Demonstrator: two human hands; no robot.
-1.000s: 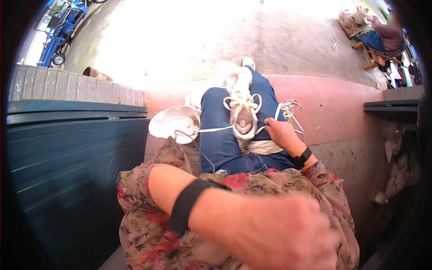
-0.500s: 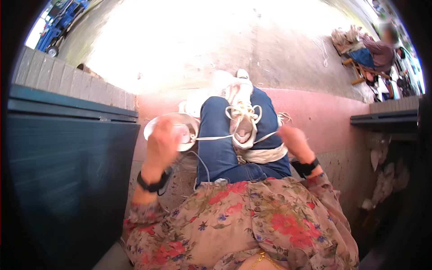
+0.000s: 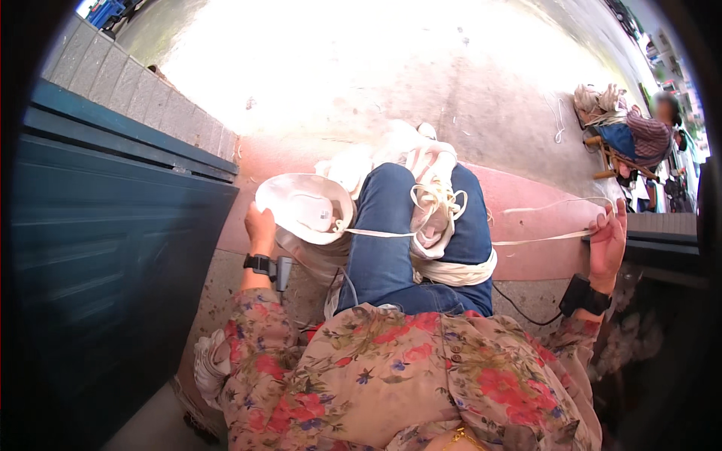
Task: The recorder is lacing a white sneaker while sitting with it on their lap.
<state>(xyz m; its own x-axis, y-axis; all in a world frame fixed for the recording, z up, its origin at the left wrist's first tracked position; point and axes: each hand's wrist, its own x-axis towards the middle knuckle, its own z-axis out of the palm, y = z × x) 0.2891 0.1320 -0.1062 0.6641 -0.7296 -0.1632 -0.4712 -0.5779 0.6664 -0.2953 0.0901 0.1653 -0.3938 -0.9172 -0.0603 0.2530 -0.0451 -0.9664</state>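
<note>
The left hand (image 3: 260, 228) grips the white bowl (image 3: 304, 208) beside the knee, while the right hand (image 3: 608, 244) — out wide — pinches the white cord (image 3: 538, 240) running taut from the lap.

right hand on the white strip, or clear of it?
Touching. Head view: the right hand pinches the white strip at its fingertips, pulled sideways from the knee.

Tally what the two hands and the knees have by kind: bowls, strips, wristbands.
White bowl by left hand: 1
Pale strip pulled taut by right hand: 1
Black wristbands: 2
Total: 4
</note>
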